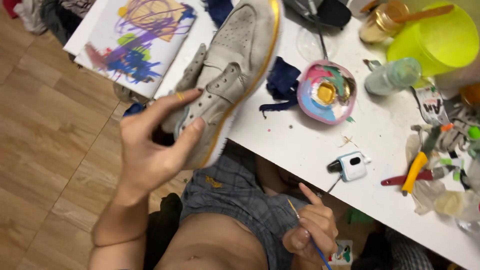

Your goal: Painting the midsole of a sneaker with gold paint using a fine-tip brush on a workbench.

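**One shoe, one brush, a crowded table**

Two hands are in view: the left hand (150, 145) grips one grey sneaker (230, 75) with a gold-edged sole, the right hand (310, 230) holds one thin paintbrush (300, 220). The white table (300, 145) carries one paint-smeared palette dish (327, 92), one scribbled painting (140, 40), one yellow-green bucket (440, 37), one small pale bottle (392, 75).

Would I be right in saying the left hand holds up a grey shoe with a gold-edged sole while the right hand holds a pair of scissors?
Not quite. The head view shows the right hand holding a thin paintbrush, not scissors. The rest stands: the left hand holds up the grey shoe with its gold-edged sole.
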